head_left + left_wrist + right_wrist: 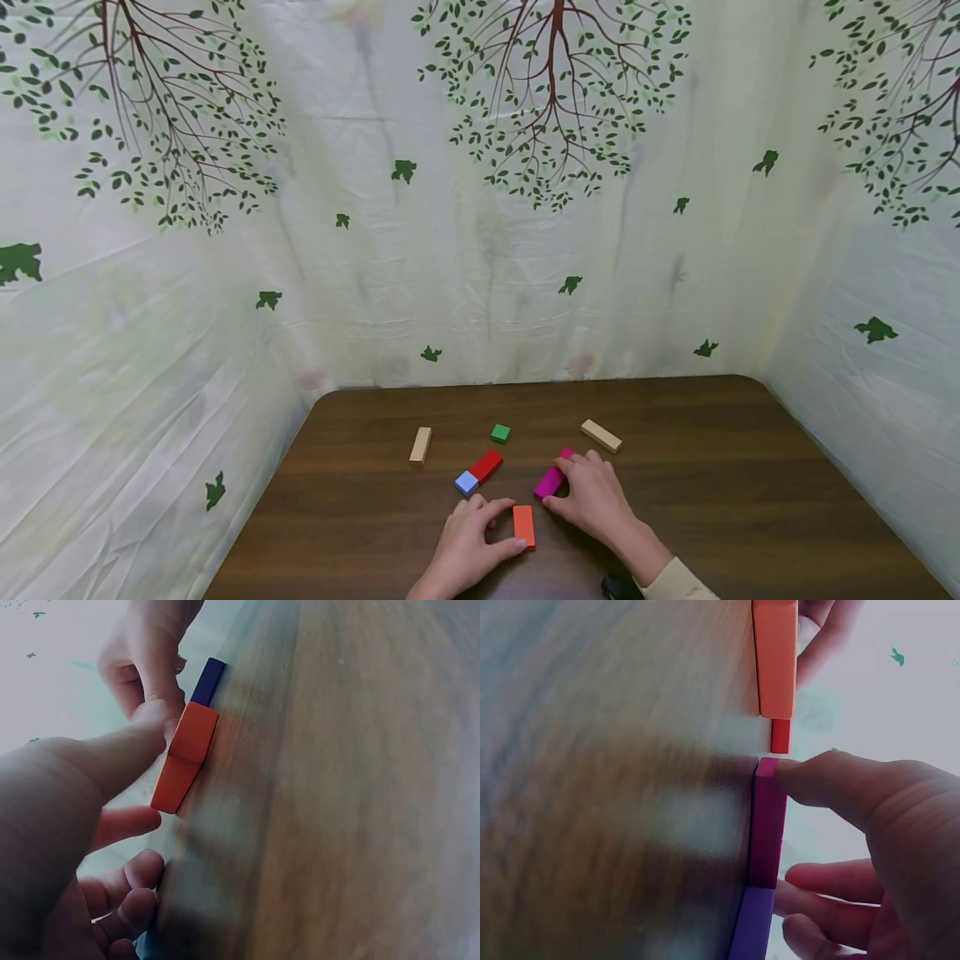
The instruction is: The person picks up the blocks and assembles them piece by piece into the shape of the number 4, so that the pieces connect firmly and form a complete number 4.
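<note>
My left hand pinches an orange block by its two ends, thumb at the near end and index finger at the far end. To its right, my right hand grips a magenta block between thumb and fingers; the fingers hide part of it. Seen from the right wrist, the thumb presses the end of the magenta block, and a purple block lines up with its other end. Just beyond the left hand, a light blue block meets a red block end to end.
A small green block lies farther back on the brown wooden table. One plain wooden block lies at the left, another plain wooden block beyond the right hand. A tree-printed cloth hangs behind the table and along its sides.
</note>
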A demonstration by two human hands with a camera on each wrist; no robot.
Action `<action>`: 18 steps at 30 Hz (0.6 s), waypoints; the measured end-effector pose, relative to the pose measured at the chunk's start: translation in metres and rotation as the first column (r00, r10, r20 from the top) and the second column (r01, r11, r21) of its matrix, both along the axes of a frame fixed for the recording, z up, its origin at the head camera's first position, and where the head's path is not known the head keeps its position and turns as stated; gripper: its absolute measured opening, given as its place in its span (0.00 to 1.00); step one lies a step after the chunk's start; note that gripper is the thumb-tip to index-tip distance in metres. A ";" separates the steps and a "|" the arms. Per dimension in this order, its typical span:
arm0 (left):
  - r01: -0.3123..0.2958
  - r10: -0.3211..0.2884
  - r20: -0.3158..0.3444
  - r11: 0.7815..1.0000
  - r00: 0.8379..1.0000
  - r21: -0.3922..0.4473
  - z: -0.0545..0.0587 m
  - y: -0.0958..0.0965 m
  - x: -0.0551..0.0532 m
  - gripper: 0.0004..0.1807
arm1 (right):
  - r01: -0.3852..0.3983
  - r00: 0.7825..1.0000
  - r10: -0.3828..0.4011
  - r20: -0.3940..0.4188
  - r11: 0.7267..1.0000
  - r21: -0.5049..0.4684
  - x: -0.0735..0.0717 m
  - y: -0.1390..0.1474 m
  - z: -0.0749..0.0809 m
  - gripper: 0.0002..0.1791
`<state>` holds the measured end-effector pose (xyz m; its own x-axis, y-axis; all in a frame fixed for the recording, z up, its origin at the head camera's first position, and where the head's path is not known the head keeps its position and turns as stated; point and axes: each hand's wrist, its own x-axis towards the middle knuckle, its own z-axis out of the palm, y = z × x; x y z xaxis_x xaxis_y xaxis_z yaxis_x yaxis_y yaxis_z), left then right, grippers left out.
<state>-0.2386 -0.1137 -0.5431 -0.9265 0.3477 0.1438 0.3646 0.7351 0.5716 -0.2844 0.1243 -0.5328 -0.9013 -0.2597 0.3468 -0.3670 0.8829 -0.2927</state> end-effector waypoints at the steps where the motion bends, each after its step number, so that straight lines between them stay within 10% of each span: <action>1: -0.005 0.005 0.003 1.000 1.000 0.006 0.000 0.000 0.000 0.30 | -0.001 1.000 0.001 -0.005 1.000 0.001 0.000 0.000 0.000 0.31; 18: -0.109 0.109 0.014 0.993 0.994 0.034 -0.004 0.007 0.002 0.26 | -0.054 0.997 0.053 -0.047 0.998 -0.027 0.001 -0.003 0.003 0.28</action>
<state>-0.2369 -0.1071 -0.5475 -0.9603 0.2396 0.1426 0.2763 0.7498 0.6012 -0.2835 0.1211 -0.5301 -0.8691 -0.2963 0.3960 -0.4271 0.8534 -0.2989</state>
